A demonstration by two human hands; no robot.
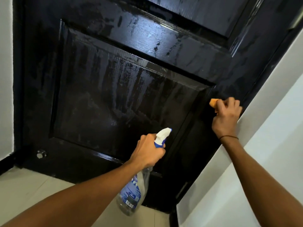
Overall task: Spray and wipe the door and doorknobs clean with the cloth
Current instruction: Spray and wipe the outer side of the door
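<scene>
- Door (124,99): black, panelled, glossy; it fills most of my view, seen from above looking down. Wet streaks and a hazy film show across the lower panel and the rail above it
- My left hand (147,153): fingers curled round the neck of the spray bottle (131,192), just under its white and blue trigger head (163,136). The nozzle points toward the door's lower panel; the clear body with a blue label hangs down below my fist, tilted
- My right hand (227,115): fingers bunched round an orange cloth (214,104), holding it against the door's right-hand stile, close to the edge where the door meets the white wall (270,128). Only a small part of the cloth shows past my knuckles (the rest is hidden in the grip)
- A thin dark band (228,137) sits on my right wrist
- Door stop (41,154): small round metal fitting, low on the door's left side, near the floor
- Floor (32,190): pale tiles at the foot of the door
- At the top right edge a metal fitting (296,22) is partly in view; I cannot tell whether it is a doorknob
</scene>
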